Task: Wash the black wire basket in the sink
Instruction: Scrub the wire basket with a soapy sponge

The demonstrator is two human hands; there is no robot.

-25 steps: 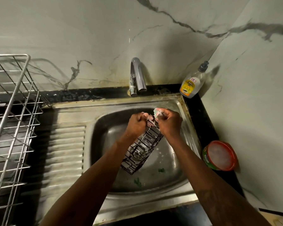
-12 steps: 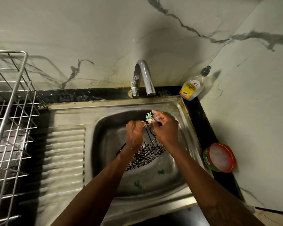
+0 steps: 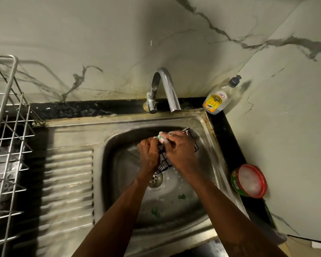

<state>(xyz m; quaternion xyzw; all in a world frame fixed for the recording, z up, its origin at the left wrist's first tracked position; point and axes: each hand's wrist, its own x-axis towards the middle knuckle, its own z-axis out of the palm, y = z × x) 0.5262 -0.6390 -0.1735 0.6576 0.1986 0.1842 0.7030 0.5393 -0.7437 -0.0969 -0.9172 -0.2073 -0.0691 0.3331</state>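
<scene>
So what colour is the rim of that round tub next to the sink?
Red, around the tub; the head view shows it.

Sink basin [image 3: 122, 173]: the far middle is taken up by the left hand [image 3: 149, 154], the right hand [image 3: 180, 151], the black wire basket [image 3: 164, 163] and a soapy sponge [image 3: 162, 137]. Free room is found along the basin's left wall and near half, where only green scraps [image 3: 155, 212] lie. Entry over the far edge is narrowed by the faucet [image 3: 168, 89]. The table [image 3: 228, 138] along the right edge is obstructed by a soap bottle [image 3: 215, 102] at the far right corner and a red-lidded tub [image 3: 249, 180]. The drainboard [image 3: 69, 182] is bounded at its left edge by a wire rack [image 3: 7, 145].
</scene>
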